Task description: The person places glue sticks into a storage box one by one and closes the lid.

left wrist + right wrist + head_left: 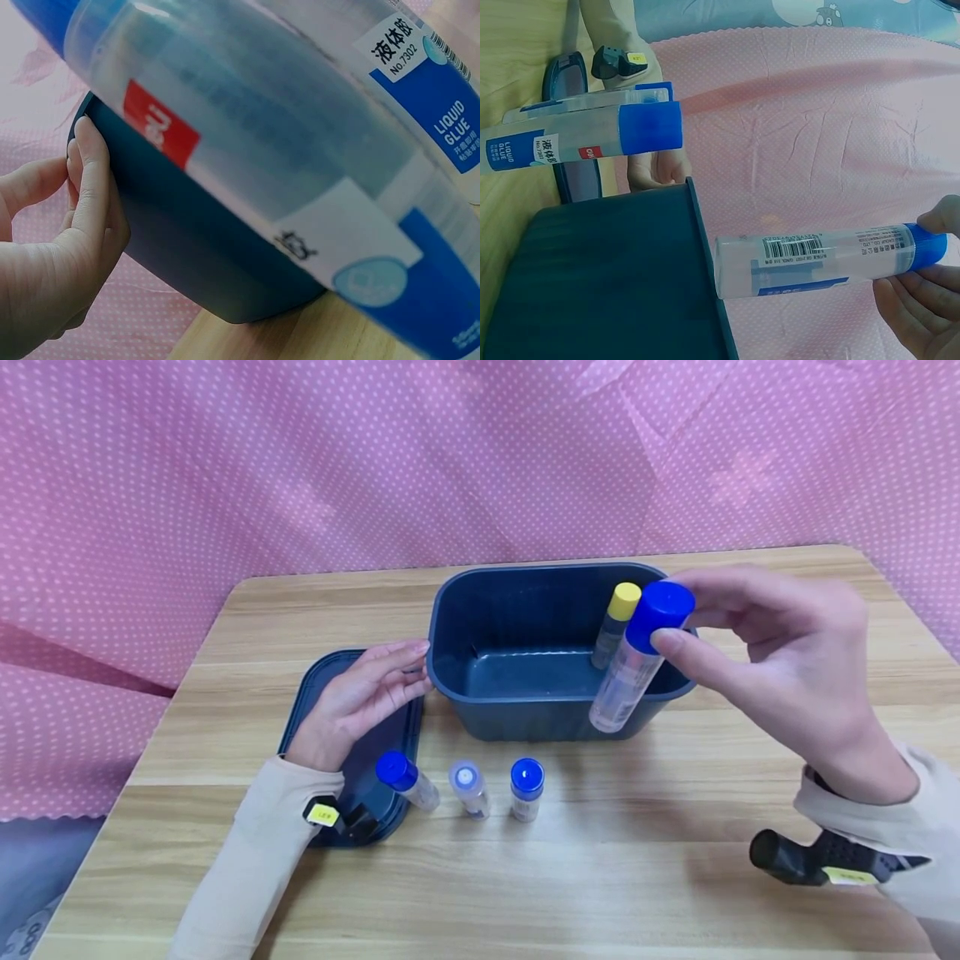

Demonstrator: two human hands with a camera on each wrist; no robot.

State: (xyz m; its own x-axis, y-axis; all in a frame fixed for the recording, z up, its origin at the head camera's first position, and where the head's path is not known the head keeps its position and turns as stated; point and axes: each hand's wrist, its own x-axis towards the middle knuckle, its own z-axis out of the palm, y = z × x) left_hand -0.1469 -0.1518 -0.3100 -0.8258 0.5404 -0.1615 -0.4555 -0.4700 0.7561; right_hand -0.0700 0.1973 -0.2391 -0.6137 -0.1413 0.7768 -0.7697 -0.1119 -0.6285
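Behind the desk [645,877], a pink dotted curtain [360,468] ran from your left side across to your right. On the left of the desk a dark blue lid [360,777] lay flat, partly hidden under your sleeved left arm. Your left grip [360,702] was relaxed, fingers reaching out to touch the left end of the dark blue container [525,722], which sat near the far edge. In front of the container, just right of the lid, you had three bottles in a row: the first blue-capped bottle [397,770], then the pale-topped bottle [469,787], then the second blue-capped bottle [527,785]. Inside the container, at its right end, was the yellow-capped bottle [622,603]. Beside that one in the head view came the held bottle [630,681], tilted, its blue cap up to the right and its clear base down to the left, raised at the container's right part. Your right grip [802,668] pinched it by the cap between thumb and fingers. A black camera [825,858] sat on your right wrist.
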